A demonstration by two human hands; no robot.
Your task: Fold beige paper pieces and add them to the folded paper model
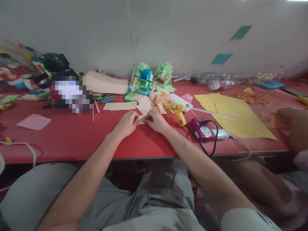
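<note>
Both hands meet over the red table (pixel 96 141), with a small piece of cream paper (pixel 141 120) between them. The fingers of my left hand (pixel 127 123) are closed on the paper's left end. At its right end, my right hand (pixel 156 121) pinches it with bent fingers. Just beyond the hands lie loose cream paper pieces (pixel 144 106) and a heap of peach folded paper (pixel 162 98). A yellow glue gun (pixel 178 112) lies to the right of my right hand, a clear glue stick (pixel 211 112) extending from its back.
Green and blue folded-paper models (pixel 145 78) stand by the wall. Yellow sheets (pixel 238 115), a purple power socket (pixel 203 130) with cords and plastic bottles (pixel 220 84) are at right. Pink paper (pixel 33 122) lies left. Another person's arm (pixel 295 128) reaches in at far right.
</note>
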